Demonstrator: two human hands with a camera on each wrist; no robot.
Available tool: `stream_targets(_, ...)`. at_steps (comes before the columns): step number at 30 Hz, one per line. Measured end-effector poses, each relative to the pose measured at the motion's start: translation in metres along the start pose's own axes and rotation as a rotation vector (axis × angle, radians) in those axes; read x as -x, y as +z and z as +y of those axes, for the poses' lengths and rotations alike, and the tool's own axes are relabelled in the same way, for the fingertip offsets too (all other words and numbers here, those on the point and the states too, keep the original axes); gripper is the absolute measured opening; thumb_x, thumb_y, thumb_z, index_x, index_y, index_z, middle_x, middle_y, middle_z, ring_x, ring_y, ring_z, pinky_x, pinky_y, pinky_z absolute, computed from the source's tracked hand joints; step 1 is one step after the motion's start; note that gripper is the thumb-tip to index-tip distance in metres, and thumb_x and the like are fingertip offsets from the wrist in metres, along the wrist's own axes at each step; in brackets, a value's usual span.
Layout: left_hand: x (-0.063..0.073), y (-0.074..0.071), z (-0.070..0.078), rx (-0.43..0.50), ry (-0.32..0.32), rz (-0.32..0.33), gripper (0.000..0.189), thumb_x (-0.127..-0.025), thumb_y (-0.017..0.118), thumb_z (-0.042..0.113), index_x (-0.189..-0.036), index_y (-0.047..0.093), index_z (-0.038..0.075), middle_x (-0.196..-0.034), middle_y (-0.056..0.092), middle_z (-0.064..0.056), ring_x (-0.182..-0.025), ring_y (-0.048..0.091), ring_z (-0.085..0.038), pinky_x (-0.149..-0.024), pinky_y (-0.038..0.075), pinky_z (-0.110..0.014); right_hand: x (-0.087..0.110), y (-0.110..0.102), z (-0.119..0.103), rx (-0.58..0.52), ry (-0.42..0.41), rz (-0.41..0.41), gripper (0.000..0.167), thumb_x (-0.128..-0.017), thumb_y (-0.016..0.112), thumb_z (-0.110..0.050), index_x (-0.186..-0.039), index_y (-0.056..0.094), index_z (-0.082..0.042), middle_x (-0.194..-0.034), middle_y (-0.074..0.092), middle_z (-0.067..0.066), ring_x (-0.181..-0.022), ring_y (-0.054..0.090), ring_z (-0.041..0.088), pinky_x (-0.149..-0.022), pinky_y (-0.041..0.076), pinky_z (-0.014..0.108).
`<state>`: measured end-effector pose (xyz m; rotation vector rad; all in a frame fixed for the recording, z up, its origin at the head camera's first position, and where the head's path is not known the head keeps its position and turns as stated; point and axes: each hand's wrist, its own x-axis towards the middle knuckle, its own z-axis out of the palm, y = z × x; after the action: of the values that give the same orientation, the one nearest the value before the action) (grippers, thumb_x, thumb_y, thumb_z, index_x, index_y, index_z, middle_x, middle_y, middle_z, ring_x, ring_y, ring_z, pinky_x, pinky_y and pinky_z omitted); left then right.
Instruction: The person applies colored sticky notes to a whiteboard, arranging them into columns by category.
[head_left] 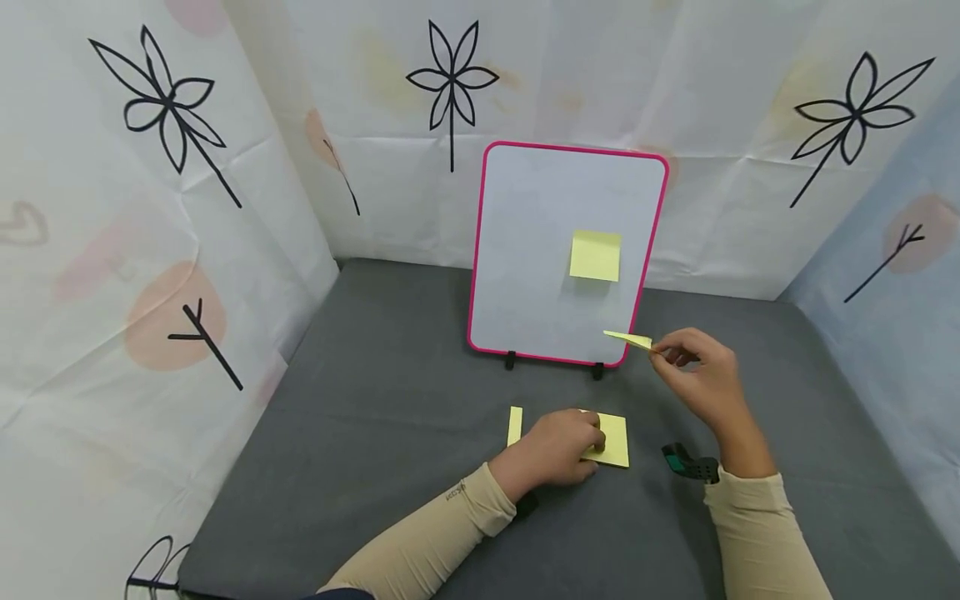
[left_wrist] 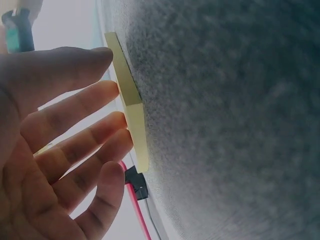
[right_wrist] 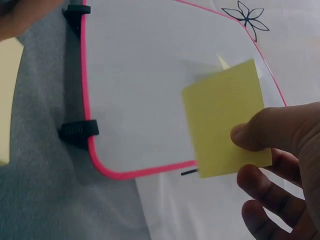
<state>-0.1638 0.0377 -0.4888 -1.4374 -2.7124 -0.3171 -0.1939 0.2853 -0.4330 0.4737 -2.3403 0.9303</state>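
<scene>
My right hand (head_left: 697, 367) pinches a yellow sticky note (right_wrist: 225, 120) between thumb and fingers. In the head view that note appears nearly edge-on, in front of the whiteboard's lower right corner. The whiteboard (head_left: 540, 242) has a pink frame and stands upright. One sticky note (head_left: 596, 256) is stuck on its right half. On the table, my left hand (head_left: 558, 446) rests its fingertips on a pad of yellow sticky notes (head_left: 617, 440); the left wrist view shows the fingers fairly straight against the pad (left_wrist: 131, 95). The hand partly hides the pad.
A narrow yellow strip (head_left: 514, 425) lies left of my left hand, partly covered by it. Two black feet (head_left: 597, 371) hold up the board on the grey table (head_left: 375, 375). Patterned white cloth (head_left: 360, 100) hangs behind and along the sides.
</scene>
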Motion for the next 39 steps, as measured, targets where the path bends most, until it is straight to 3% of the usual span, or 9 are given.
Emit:
stream_targets(4,0.000,-0.001,0.000,-0.009,0.010,0.020,0.016,-0.086,0.085,0.029,-0.102,0.082,0.026,-0.101,0.068,0.012,-0.085,0.062,-0.005,-0.074,0.050,-0.017,-0.011,0.006,-0.002,-0.015,-0.022,0.037,0.017,-0.082,0.079,0.012,-0.089,0.078,-0.004,-0.085,0.071,0.009,-0.076,0.060,0.010,-0.075,0.047,0.012)
stream_targets(11,0.001,-0.002,0.000,0.013,0.007,0.002,0.019,-0.088,0.085,0.032,-0.106,0.082,0.025,-0.106,0.070,0.011,-0.091,0.065,-0.005,-0.078,0.052,-0.017,-0.027,0.017,-0.005,-0.035,-0.052,0.064,0.014,-0.083,0.078,0.011,-0.089,0.077,-0.002,-0.086,0.071,0.012,-0.075,0.060,0.016,-0.075,0.047,0.011)
stream_targets(19,0.001,-0.004,-0.001,0.021,0.017,0.017,0.016,-0.090,0.083,0.033,-0.104,0.082,0.024,-0.105,0.070,0.010,-0.090,0.064,-0.005,-0.078,0.052,-0.018,-0.045,0.033,-0.012,-0.088,-0.067,0.107,0.013,-0.083,0.081,0.010,-0.087,0.077,-0.002,-0.083,0.071,0.010,-0.072,0.060,0.017,-0.071,0.047,0.014)
stream_targets(39,0.002,-0.006,-0.002,0.051,0.012,-0.022,0.017,-0.095,0.079,0.036,-0.107,0.082,0.025,-0.108,0.070,0.009,-0.088,0.063,-0.004,-0.077,0.050,-0.016,-0.059,0.053,-0.005,-0.082,-0.042,0.058,0.013,-0.085,0.077,0.009,-0.089,0.077,-0.003,-0.087,0.071,0.013,-0.073,0.064,0.026,-0.070,0.050,0.020)
